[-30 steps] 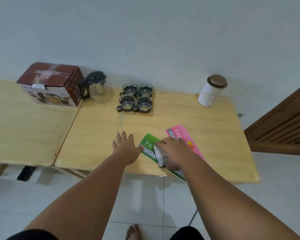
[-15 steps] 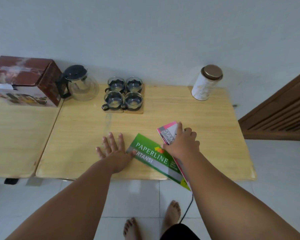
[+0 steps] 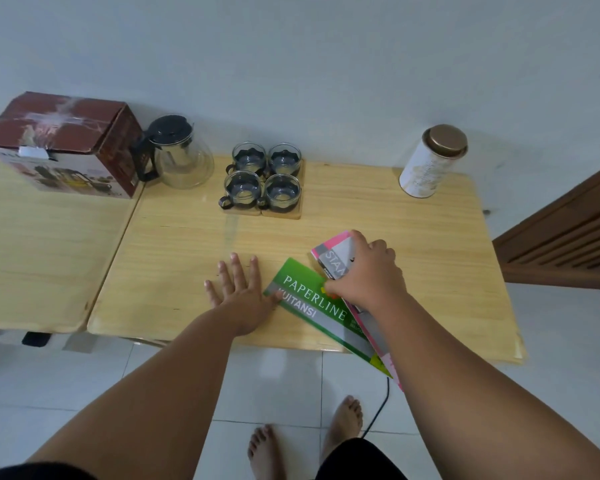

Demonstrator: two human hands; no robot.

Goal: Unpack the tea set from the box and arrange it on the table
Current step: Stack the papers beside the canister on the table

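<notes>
Head view.

- Left hand (image 3: 238, 296) lies flat on the desk (image 3: 413, 244). Its fingers (image 3: 235, 268) are straight and spread wide, holding nothing, with the thumb at the edge of a green booklet (image 3: 312, 303) (cover reads PAPERLINE KUITANSI).
- Right hand (image 3: 364, 271) has its fingers curled over a small grey-and-white packet (image 3: 336, 261), gripping it on top of a pink booklet (image 3: 395, 374).
- Tea set is at the desk's far edge. The glass teapot (image 3: 181, 154) stands upright, and four glass cups (image 3: 262, 178) sit two-by-two on wooden coasters (image 3: 281, 214).
- Box (image 3: 63, 143) is closed, on the adjoining desk (image 3: 49, 254), just beside the teapot.
- Tin canister (image 3: 430, 161) stands upright at the far right.
</notes>
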